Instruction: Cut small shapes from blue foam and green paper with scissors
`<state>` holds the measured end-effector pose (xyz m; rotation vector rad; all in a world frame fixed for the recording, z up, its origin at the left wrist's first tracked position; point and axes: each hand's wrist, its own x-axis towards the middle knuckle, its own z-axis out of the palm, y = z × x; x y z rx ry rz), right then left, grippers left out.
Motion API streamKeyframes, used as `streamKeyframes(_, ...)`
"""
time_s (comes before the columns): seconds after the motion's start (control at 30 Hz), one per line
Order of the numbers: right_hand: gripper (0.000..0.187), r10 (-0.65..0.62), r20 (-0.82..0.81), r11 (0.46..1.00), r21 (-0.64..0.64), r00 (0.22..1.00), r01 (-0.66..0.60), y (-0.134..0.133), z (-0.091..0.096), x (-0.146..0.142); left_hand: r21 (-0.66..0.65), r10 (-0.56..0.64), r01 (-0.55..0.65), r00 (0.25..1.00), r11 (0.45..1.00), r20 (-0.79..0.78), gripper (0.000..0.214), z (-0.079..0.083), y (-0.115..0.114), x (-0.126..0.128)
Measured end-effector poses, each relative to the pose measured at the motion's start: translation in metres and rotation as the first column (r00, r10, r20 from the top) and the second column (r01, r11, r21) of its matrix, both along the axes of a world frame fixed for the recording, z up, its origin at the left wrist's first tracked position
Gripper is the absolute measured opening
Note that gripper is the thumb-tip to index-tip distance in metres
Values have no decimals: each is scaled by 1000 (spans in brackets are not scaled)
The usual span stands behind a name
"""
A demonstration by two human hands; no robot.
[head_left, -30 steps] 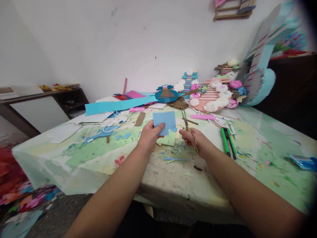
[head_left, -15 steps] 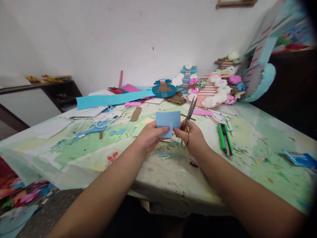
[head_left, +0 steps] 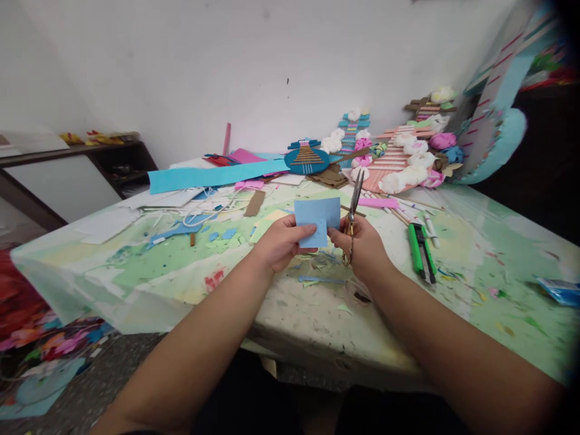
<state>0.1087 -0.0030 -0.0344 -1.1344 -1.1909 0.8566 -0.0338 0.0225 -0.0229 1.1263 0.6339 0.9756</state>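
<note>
Showing light blue, squarish paper piece (head_left: pixel 317 219), uncreased.

Right hand (head_left: pixel 362 244) one second ago low over surface (head_left: pixel 317 314), well right of blue paper (head_left: pixel 317 220), scissors (head_left: pixel 352 211) angled flat with blades pointing far-left. Now right hand raised, drawn in beside paper, thumb touching its right edge; scissors near upright, blades closed, tips pointing far. Paper earlier pinched by left hand (head_left: pixel 281 244) alone, now between both grips. Both hands and paper lifted slightly off surface. Since half second ago little change: pair sits bit further right in view.
</note>
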Motion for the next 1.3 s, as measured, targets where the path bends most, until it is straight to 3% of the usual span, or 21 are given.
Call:
streamKeyframes(0.43,17,103,-36,994,29,994,-102,-7,7,-2,68,66,-63,997,996,-38,24,2,-1,0)
streamKeyframes(0.8,19,115,-208,993,49,971,-107,-2,5,3,250,205,-167,970,954,-133,19,0,-2,1)
streamKeyframes(1.0,19,157,-447,987,113,881,-118,-5,12,-2,188,114,-114,993,975,14,24,-1,-7,8)
streamKeyframes(1.13,20,201,-530,978,154,824,-139,-10,16,-8,281,213,-184,974,942,-74,21,-4,-12,18)
streamKeyframes(1.23,21,194,-496,980,132,846,-148,-11,13,-9,299,267,-231,960,926,-83,21,-6,-13,22)
streamKeyframes(1.3,21,133,-374,990,82,918,-110,-11,11,-8,279,313,-287,948,916,-54,21,-6,-12,21)
